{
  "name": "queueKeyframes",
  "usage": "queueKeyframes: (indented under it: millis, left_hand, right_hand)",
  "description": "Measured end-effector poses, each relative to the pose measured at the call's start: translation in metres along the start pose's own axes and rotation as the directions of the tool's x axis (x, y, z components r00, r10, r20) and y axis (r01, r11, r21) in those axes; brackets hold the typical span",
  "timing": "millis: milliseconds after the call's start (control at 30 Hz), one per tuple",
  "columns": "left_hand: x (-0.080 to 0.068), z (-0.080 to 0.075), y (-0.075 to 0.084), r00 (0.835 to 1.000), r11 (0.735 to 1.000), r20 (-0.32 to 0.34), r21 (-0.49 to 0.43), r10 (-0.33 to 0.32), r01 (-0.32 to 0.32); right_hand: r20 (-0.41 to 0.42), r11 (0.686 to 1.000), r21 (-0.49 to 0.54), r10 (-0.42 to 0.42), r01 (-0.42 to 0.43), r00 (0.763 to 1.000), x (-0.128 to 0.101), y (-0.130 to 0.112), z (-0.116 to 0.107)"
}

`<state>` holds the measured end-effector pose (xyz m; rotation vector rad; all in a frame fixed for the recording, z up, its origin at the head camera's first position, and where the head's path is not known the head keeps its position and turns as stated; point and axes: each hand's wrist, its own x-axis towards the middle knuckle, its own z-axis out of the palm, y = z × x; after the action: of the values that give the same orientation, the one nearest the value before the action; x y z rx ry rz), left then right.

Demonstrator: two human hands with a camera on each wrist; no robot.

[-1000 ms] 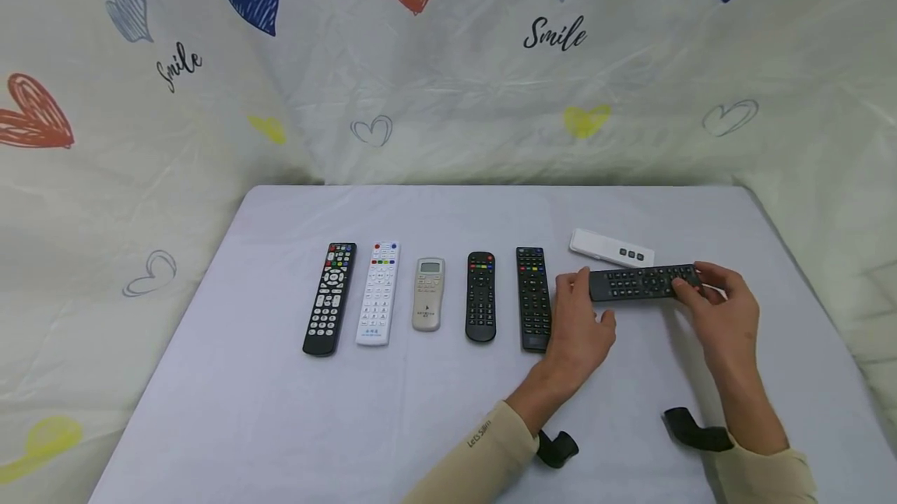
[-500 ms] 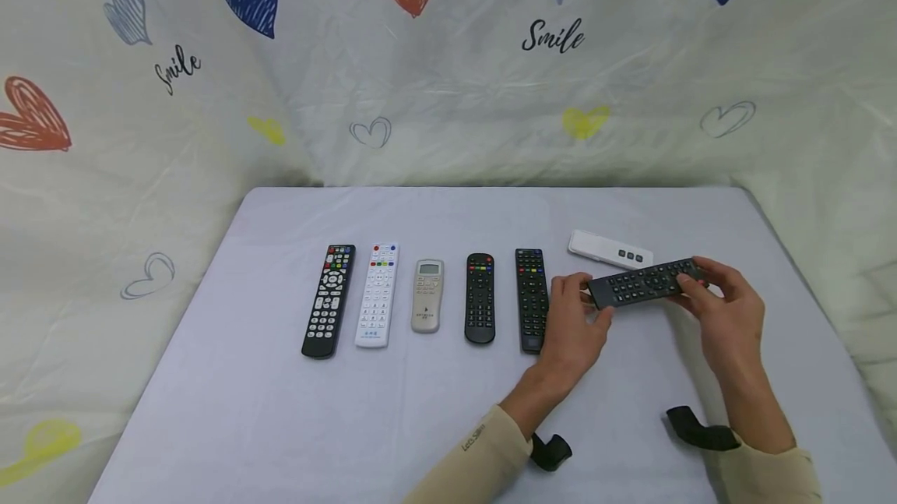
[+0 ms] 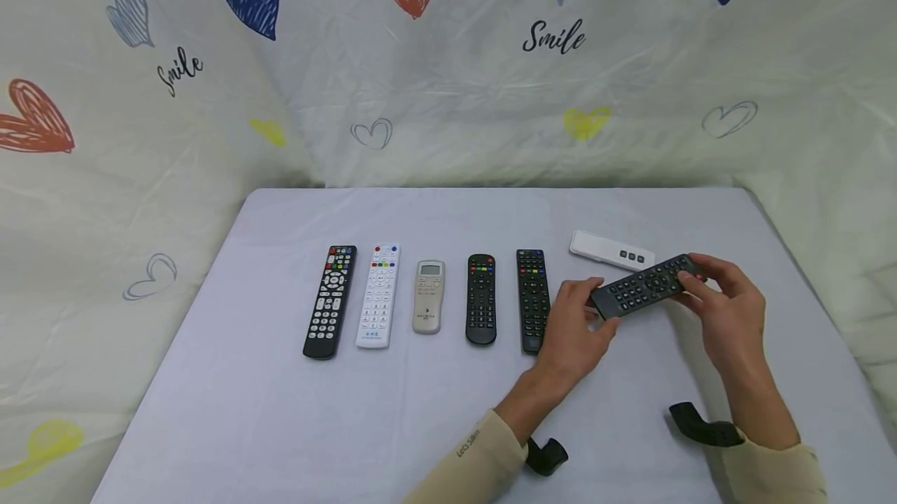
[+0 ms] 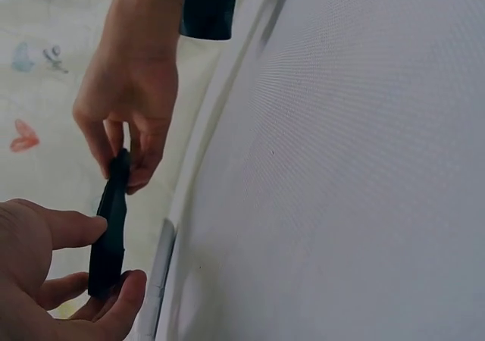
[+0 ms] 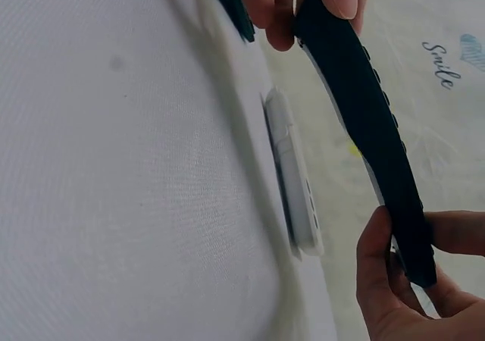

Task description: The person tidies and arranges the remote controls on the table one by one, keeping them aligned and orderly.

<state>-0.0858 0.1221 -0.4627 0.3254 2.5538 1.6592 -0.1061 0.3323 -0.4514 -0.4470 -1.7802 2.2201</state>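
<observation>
— What's sitting on the table from where you're standing?

— It's carrying a row of five remotes near the middle, running left to right: a long black one, a white one, a small grey one, a short black one and a slim black one. A flat white remote is lying slantwise toward the far right corner, apart from the row.

— And the person?

— Both hands are holding a dark remote in the air, just right of the row and in front of the flat white one. It's tilting, right end higher, buttons facing up.

— How are the hands gripping it?

— The left hand is pinching the lower left end between thumb and fingers. The right hand is pinching the raised right end, fingers curling round it.

— Anything smaller?

— Two black wrist straps, left and right, are showing near the front edge by the beige sleeves.
</observation>
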Motion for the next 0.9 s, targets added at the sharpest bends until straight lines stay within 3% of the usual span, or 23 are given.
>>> queueKeyframes:
  millis: [500,700,900]
  left_hand:
    - [-0.0033,-0.0027,-0.0026,0.994,0.996,0.078,0.029,0.077,-0.080]
    - [-0.0045,-0.0036,-0.0052,0.989,0.996,0.122,0.013,0.088,-0.090]
    - [-0.0061,-0.0027,-0.0048,0.987,0.994,0.124,0.034,0.098,-0.103]
  right_hand:
    - [0.134,0.998,-0.046,-0.024,0.031,0.991,0.0010,0.0007,-0.0038]
    - [0.148,0.998,-0.065,-0.018,0.028,0.989,0.0013,0.0029,-0.0024]
    - [0.158,0.993,-0.115,-0.018,0.037,0.987,0.0012,0.0045,-0.0016]
